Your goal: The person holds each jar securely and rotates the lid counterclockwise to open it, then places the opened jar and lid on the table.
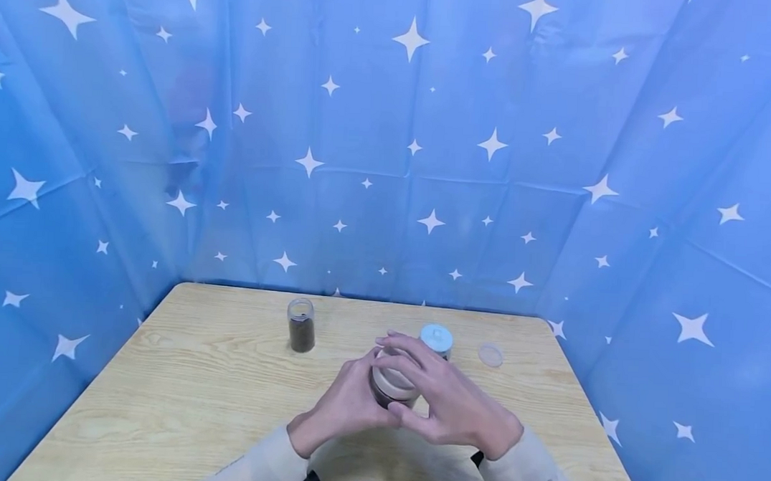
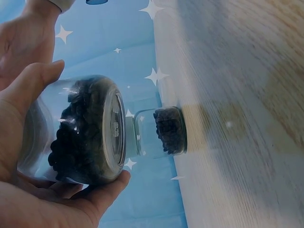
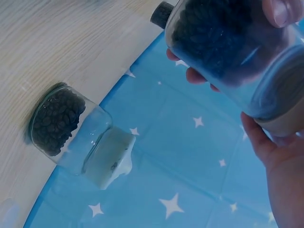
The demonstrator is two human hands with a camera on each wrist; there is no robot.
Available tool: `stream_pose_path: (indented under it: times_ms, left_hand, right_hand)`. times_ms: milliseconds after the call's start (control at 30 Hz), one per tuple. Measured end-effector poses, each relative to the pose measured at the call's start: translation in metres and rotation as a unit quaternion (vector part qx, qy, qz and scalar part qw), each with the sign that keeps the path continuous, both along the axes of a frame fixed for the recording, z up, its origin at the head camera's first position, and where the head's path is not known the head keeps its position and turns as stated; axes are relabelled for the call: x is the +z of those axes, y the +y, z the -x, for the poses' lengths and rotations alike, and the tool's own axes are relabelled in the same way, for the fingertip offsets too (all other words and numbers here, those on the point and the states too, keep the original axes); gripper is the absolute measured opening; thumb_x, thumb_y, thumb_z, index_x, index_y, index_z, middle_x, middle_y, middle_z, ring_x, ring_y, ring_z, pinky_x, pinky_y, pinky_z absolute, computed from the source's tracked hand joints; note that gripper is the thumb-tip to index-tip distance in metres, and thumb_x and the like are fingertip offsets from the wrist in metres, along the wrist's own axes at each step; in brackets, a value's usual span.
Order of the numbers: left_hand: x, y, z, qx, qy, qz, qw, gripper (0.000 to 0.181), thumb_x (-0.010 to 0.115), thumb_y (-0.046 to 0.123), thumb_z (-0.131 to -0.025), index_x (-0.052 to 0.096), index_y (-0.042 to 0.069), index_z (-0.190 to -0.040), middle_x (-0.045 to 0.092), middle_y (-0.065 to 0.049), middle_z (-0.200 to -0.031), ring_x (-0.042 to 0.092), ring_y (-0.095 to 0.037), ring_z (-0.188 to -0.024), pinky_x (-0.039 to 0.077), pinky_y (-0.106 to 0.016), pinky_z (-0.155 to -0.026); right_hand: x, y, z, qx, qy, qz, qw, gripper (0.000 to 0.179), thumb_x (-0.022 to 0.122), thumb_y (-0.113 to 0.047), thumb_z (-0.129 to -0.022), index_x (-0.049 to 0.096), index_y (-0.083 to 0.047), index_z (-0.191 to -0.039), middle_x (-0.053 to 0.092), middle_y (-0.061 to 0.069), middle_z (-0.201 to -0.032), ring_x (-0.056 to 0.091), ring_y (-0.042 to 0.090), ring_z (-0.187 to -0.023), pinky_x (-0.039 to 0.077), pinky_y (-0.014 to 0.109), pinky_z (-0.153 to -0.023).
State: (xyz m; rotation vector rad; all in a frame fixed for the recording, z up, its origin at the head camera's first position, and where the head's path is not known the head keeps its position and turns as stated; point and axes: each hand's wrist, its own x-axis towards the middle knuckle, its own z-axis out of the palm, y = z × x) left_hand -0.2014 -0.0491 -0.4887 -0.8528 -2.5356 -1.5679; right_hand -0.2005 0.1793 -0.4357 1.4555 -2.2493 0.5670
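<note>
Above the table, my left hand (image 1: 353,398) grips a clear glass jar (image 2: 83,135) round its body. Dark beans or seeds fill part of this jar. My right hand (image 1: 446,401) holds the jar's pale beige lid (image 1: 395,381) from above, fingers across the top and thumb at the near side. From the right wrist view, the same jar (image 3: 213,45) is tilted across the top, with the right hand's (image 3: 285,171) fingers at the lid. Whether the lid sits tight on the rim I cannot tell.
A lidless glass jar (image 1: 301,331) of dark contents stands at the back left of the wooden table (image 1: 224,377). Behind my right hand stands a jar with a light blue lid (image 1: 437,337). A clear round disc (image 1: 491,355) lies to its right. Star-patterned blue curtains (image 1: 365,125) surround the table.
</note>
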Motion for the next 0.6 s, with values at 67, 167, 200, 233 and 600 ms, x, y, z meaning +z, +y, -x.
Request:
stream_pose_path:
  times_ms: [67,167,200,233,600]
  left_hand:
    - [0.0,0.0,-0.001,0.001,0.0,0.0,1.0,0.091,0.107,0.027,-0.079,0.061,0.017,-0.157,0.083,-0.002,-0.129,0.081,-0.01,-0.111,0.067,-0.028,-0.093]
    - [-0.001,0.0,-0.002,0.006,0.003,-0.002,1.0,0.089,0.107,0.027,-0.08,0.061,0.016,-0.155,0.082,-0.002,-0.129,0.081,-0.011,-0.111,0.067,-0.029,-0.093]
    - [-0.002,0.0,-0.003,0.008,0.005,-0.003,0.9999,0.087,0.107,0.026,-0.079,0.062,0.016,-0.153,0.082,-0.002,-0.128,0.08,-0.011,-0.11,0.067,-0.029,-0.093]
    - [-0.002,0.0,-0.003,0.011,0.007,-0.005,0.9999,0.084,0.107,0.025,-0.079,0.063,0.016,-0.151,0.082,-0.002,-0.127,0.08,-0.011,-0.109,0.067,-0.029,-0.092]
    - [-0.001,-0.001,-0.004,0.018,0.021,0.007,0.9996,0.076,0.105,0.023,-0.079,0.066,0.01,-0.143,0.082,-0.005,-0.125,0.08,-0.013,-0.109,0.067,-0.027,-0.089]
  right_hand:
    - [-0.001,-0.001,-0.002,-0.013,0.005,0.002,0.9999,0.057,0.071,-0.039,-0.113,0.061,-0.014,-0.164,0.056,0.012,-0.173,0.054,0.036,-0.164,0.063,0.058,-0.121]
    - [-0.002,-0.003,-0.007,-0.042,0.007,0.014,0.999,0.064,0.072,-0.041,-0.112,0.057,-0.013,-0.167,0.055,0.015,-0.174,0.059,0.037,-0.16,0.064,0.057,-0.117]
    - [-0.002,-0.004,-0.009,-0.056,0.005,0.018,0.9982,0.066,0.072,-0.042,-0.112,0.055,-0.013,-0.169,0.054,0.015,-0.175,0.06,0.036,-0.158,0.065,0.057,-0.116]
    - [-0.002,-0.006,-0.011,-0.072,0.002,0.022,0.9972,0.068,0.072,-0.043,-0.112,0.053,-0.014,-0.171,0.053,0.015,-0.175,0.061,0.035,-0.157,0.066,0.055,-0.115]
    - [-0.002,-0.021,-0.025,-0.187,-0.007,0.055,0.9808,0.071,0.075,-0.049,-0.112,0.052,-0.022,-0.174,0.059,0.016,-0.17,0.066,0.036,-0.148,0.07,0.054,-0.104]
